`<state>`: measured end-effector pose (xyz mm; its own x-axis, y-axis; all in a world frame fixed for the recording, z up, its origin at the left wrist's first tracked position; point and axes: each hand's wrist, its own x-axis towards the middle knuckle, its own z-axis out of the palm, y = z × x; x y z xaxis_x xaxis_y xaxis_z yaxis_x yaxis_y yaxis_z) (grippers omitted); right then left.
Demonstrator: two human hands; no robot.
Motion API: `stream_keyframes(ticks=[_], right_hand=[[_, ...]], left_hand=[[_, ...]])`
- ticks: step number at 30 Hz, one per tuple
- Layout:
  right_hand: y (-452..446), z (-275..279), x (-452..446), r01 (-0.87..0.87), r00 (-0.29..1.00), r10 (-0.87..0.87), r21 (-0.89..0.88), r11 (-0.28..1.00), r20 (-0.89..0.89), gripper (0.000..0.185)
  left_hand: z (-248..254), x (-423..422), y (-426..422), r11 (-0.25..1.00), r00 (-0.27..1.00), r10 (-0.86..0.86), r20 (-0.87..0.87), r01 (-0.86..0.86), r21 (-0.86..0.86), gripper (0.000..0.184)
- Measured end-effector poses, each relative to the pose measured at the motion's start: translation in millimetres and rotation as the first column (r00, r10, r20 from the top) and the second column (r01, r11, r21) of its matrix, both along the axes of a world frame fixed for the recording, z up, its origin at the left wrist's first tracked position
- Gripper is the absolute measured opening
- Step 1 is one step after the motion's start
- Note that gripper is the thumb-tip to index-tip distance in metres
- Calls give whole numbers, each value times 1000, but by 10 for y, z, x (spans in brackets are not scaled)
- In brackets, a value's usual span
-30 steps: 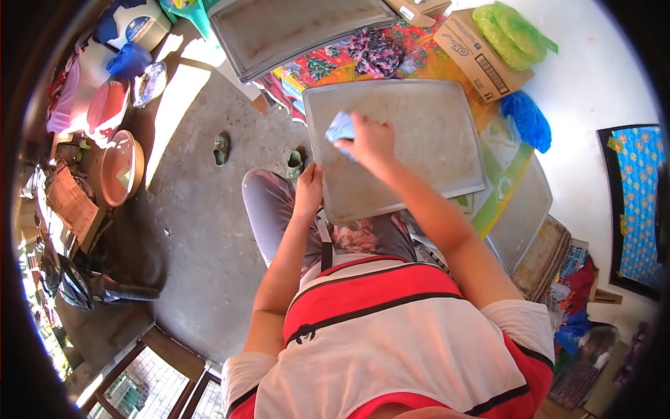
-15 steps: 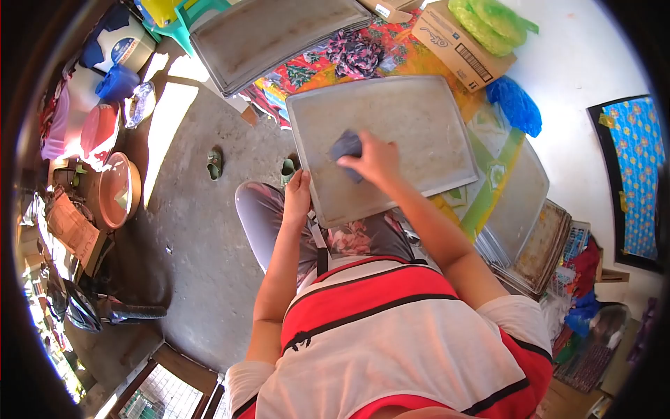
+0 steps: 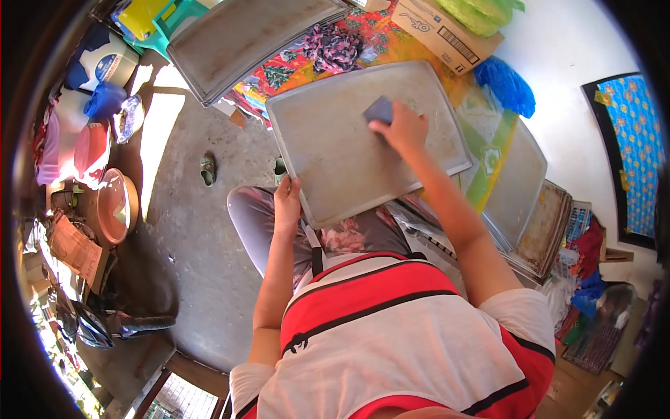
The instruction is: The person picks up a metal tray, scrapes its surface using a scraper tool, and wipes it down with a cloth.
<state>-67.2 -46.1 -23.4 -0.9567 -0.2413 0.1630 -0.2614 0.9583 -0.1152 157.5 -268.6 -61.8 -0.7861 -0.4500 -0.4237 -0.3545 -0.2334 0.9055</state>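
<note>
A large metal baking tray (image 3: 335, 140) with a raised rim lies tilted across my lap, its surface dull and stained. My left hand (image 3: 287, 202) is closed on the tray's lower left edge. In my right hand (image 3: 405, 130) is a dark grey flat piece (image 3: 379, 110), pressed against the upper right part of the tray. Whether that piece is cloth, sandpaper or a scraper I cannot make out. The fingers hide part of it.
More stacked trays (image 3: 244, 42) stand at the upper left, and others (image 3: 520, 188) lean at the right. A crumpled patterned cloth (image 3: 335, 49) sits on the floral table cover (image 3: 283, 73). Beyond are a cardboard box (image 3: 447, 35) and a blue plastic bag (image 3: 506, 85). Green clogs (image 3: 208, 170) lie on the floor.
My right hand has slid the dark grey piece from the tray's middle toward its upper right. My left hand still holds the edge. The whole view has shifted slightly.
</note>
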Motion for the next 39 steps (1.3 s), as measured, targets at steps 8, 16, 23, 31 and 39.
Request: stream_keyframes(ticks=[8,16,23,31,39], right_hand=[[-128,156,-530,185,973,-187,24,982,134,70],[227,71,-1116,500,859,-471,-131,856,202,71],[-1042,79,-201,18,980,-8,-47,999,197,68],[-184,-2,-857,441,882,-394,-161,883,258,72],[-92,86,84,129,982,-108,-137,982,154,63]], left_hand=[[57,-11,-7,999,1000,-7,29,5,49,24],[171,-8,0,998,998,-31,46,28,62,24],[283,-32,57,998,999,7,38,-9,62,27],[92,-16,-25,999,997,-23,70,21,26,25],[134,-27,6,1000,998,-16,57,16,-2,25]])
